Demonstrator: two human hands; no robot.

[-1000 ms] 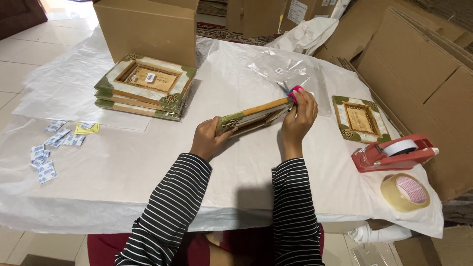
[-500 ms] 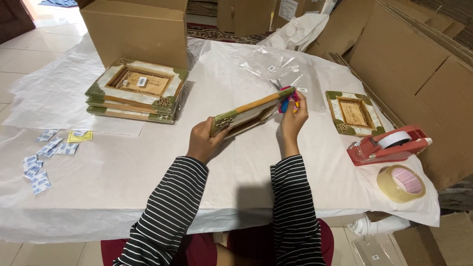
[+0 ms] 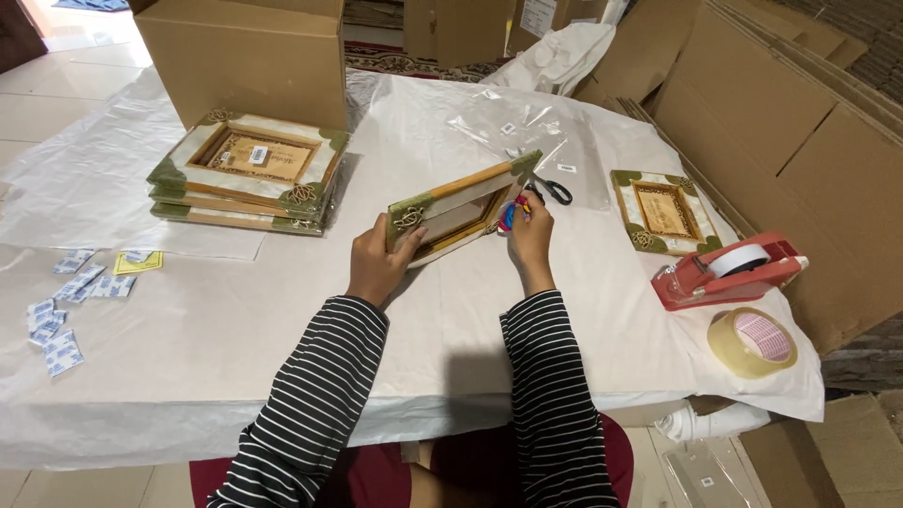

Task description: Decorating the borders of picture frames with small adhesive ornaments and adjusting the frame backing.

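The left hand (image 3: 376,268) has a firm grip on the near left corner of a picture frame (image 3: 451,209), fingers wrapped under it and thumb on the edge. The frame is tilted up on its side, lifted off the worktop (image 3: 282,320). The right hand (image 3: 530,235) is closed at the frame's right end, around a small pink and blue thing (image 3: 510,214); I cannot tell what that thing is.

Just past the right grip lie black-handled scissors (image 3: 550,190) on a clear plastic bag (image 3: 513,141). Right of that grip lies another frame (image 3: 664,211), flat. Further right are a red tape holder (image 3: 726,273) and a loose roll of tape (image 3: 752,341). Far left of the left grip sits a stack of frames (image 3: 249,169), and nearer, small white packets (image 3: 66,310). A big cardboard box (image 3: 246,52) stands behind the stack.

What could go wrong: the frame is held only by a corner and an end, so I think it could slip and bang the worktop if one grip loosens. The right hand could also bump the scissors, which are very close.

Compared with half a second ago, the frame is tipped up a bit more, and both hands are in much the same spots.
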